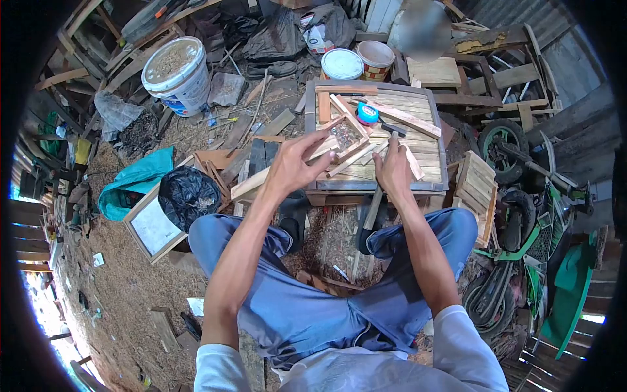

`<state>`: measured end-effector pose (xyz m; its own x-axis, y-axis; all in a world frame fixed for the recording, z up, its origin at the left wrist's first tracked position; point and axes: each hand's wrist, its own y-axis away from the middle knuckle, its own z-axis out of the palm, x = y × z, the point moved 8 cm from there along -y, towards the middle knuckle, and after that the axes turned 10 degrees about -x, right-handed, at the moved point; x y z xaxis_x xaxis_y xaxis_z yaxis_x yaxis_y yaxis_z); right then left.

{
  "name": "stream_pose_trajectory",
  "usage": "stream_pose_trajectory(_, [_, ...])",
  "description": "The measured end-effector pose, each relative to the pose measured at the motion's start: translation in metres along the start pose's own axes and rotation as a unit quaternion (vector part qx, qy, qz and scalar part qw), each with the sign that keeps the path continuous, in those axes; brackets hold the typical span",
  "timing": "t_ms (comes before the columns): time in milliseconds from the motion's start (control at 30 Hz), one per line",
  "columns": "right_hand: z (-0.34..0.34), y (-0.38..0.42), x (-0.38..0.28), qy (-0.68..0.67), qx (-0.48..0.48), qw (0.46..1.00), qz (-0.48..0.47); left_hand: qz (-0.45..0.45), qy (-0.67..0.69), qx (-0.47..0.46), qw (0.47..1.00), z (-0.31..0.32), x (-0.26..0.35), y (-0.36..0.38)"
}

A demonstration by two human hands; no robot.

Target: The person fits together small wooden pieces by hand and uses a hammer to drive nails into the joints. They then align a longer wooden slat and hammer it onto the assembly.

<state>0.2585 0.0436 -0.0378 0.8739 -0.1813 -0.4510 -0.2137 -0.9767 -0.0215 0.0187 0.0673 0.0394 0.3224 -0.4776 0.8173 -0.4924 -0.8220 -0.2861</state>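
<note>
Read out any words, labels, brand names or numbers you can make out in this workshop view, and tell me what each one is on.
No text can be read.
White bucket: a blue label band low on its side, too blurred.
Carton at the back: red and white print, too small.
Tape measure on the slatted wooden table: blue case, markings illegible.
Two lidded tubs: no legible lettering.
</note>
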Motion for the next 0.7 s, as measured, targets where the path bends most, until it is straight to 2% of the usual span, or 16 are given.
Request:
stream_pose_trajectory(133, [0.007, -0.005, 0.008, -0.016, -0.007, 0.999, 0.027, 0.021, -0.118, -0.035, 0.992, 0.008, -0.019, 0.009])
stream_pose_trajectory(300, [0.01, -0.009, 0.019, -0.041, 0.021, 0.998, 0.048, -0.036, -0.104, -0.065, 0.992, 0.019, -0.05, 0.023])
stream_pose_trajectory(367, [0.012, -0.013, 0.023, -0.028, 0.004, 0.998, 0.055, -0.049, -0.106, -0.066, 0.991, 0.021, -0.059, 0.03])
stream_pose_trajectory(500, [0.005, -0.007, 0.006, -0.013, -0.026, 0.997, 0.071, 0.009, -0.148, -0.036, 0.988, 0.024, -0.06, 0.041])
stream_pose_trajectory(633, [0.009, -0.014, 0.02, -0.088, -0.045, 0.989, 0.113, -0.022, -0.172, -0.059, 0.983, 0.026, -0.067, 0.047])
stream_pose_trajectory(700, [0.011, -0.018, 0.037, -0.061, 0.038, 0.994, 0.081, -0.024, -0.176, -0.058, 0.982, 0.025, -0.066, 0.047])
